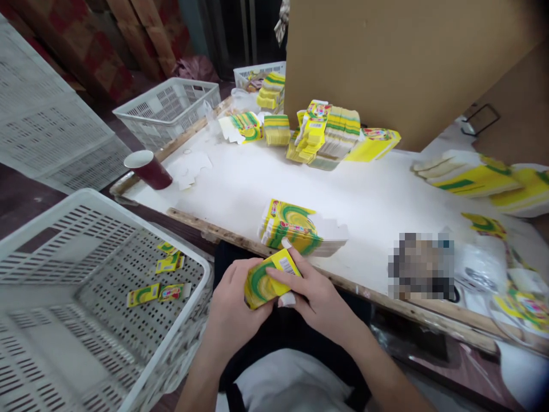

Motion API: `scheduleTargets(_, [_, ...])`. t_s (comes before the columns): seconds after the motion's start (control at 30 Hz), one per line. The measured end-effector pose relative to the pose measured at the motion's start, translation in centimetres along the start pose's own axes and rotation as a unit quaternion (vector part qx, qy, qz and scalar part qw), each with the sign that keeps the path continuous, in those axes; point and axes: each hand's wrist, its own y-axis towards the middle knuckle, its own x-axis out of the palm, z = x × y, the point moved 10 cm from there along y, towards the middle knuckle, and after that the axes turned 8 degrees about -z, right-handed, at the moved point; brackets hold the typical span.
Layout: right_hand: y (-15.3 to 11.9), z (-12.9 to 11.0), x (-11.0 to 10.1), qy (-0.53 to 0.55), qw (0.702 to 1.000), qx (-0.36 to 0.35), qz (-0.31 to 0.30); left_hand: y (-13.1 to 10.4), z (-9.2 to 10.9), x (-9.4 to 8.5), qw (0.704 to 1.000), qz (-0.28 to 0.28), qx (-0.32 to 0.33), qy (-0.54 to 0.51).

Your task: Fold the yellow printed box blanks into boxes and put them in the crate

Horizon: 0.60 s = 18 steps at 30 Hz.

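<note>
A small yellow and green box (271, 276) is held between both hands above my lap, in front of the table edge. My left hand (235, 297) wraps round its left end. My right hand (315, 289) grips the right end, near the barcode, with white coverings on some fingertips. Just beyond the hands, a stack of flat printed cartons (295, 226) lies on the white table (223, 189), close to its wooden edge. Several small yellow boxes (143, 294) lie inside the white plastic basket (90, 200) at my left.
A dark red cup (150, 170) leans near the table's left edge, beside paper scraps (191, 169). More carton stacks (338, 129) stand at the back before a large cardboard sheet (386, 63). Further cartons (476, 174) lie at the right. Another white crate (171, 106) is behind left.
</note>
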Motion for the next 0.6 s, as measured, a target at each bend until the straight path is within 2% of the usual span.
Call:
scheduleTargets(0.17, [0.5, -0.5, -0.6, 0.002, 0.997, -0.015, -0.080, 0.1, -0.1, -0.4, 0.999, -0.034, 0.002, 0.008])
scheduleTargets(0.23, [0.7, -0.5, -0.6, -0.001, 0.996, -0.014, -0.085, 0.3, 0.3, -0.4, 0.999, -0.036, 0.009, 0.010])
scheduleTargets(0.4, [0.8, 0.0, 0.0, 0.004, 1.000, 0.006, 0.006, 0.4, 1.3, -0.4, 1.000, -0.003, 0.011, 0.025])
scheduleTargets(0.47, [0.6, 0.0, 0.5, 0.014, 1.000, 0.012, 0.020, 0.3, 1.1, -0.5, 1.000, -0.001, 0.008, 0.020])
scheduleTargets(0.53, [0.5, 0.0, 0.3, 0.028, 0.999, 0.016, 0.017, 0.0, -0.1, -1.3, 1.000, 0.007, -0.008, 0.016])
scheduleTargets(0.6, [0.4, 0.3, -1.5, 0.008, 0.998, 0.025, 0.052, -0.7, -2.4, -3.5, 0.996, 0.042, -0.057, 0.055])
